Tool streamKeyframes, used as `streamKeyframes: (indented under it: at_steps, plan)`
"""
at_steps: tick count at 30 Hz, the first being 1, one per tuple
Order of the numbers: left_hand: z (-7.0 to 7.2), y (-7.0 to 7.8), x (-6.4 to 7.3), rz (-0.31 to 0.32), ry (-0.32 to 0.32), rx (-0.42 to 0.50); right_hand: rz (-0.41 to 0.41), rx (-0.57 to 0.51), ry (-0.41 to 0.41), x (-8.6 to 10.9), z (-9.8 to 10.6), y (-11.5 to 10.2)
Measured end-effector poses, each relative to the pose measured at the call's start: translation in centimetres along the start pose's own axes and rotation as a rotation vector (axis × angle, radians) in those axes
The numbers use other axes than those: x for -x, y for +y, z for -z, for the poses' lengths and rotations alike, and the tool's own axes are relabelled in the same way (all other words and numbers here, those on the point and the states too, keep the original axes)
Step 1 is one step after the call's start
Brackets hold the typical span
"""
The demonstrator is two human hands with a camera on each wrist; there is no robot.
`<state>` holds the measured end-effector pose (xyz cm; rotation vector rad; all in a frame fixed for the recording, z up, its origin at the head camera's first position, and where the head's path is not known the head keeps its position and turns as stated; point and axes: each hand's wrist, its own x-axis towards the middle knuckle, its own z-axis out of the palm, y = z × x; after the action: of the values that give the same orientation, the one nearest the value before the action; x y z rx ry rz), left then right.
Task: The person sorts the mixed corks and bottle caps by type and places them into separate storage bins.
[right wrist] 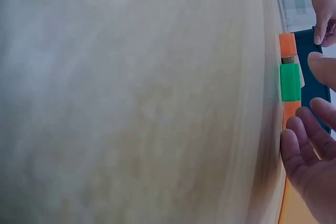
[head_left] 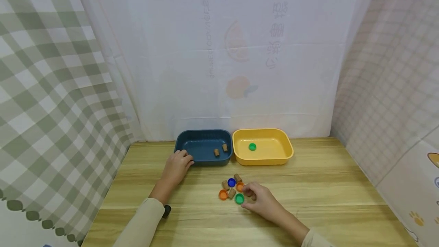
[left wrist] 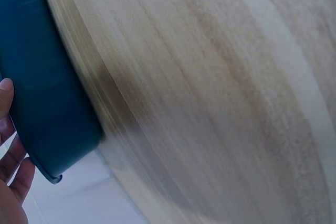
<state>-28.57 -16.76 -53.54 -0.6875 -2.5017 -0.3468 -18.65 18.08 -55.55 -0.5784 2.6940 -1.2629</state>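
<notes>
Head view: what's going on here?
A person's left hand grips the near left corner of the blue tray. Their right hand, thumb and fingers apart, is at a cluster of loose corks and caps on the table, close to a green cap; whether it touches that cap is unclear. The blue tray holds two corks, and the yellow tray holds another green cap.

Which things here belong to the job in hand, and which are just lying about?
Part of the job, it seems: corks, green caps, orange caps, blue cap, dark blue tray, yellow tray.

Just surroundings, I'd say: green checked cloth, white printed cloth, wooden table.
</notes>
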Motion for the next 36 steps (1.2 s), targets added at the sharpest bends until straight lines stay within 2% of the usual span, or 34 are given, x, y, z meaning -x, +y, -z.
streamKeyframes:
  at_steps: [21,36]
  plan:
    - [-0.21,-0.02,0.29,-0.022,0.052,-0.026,0.017,0.109,-0.012,-0.52,-0.76,-0.23]
    - [0.2,0.15,0.19,-0.011,0.001,-0.009,0.02,0.124,-0.004,-0.39,-0.81,-0.21]
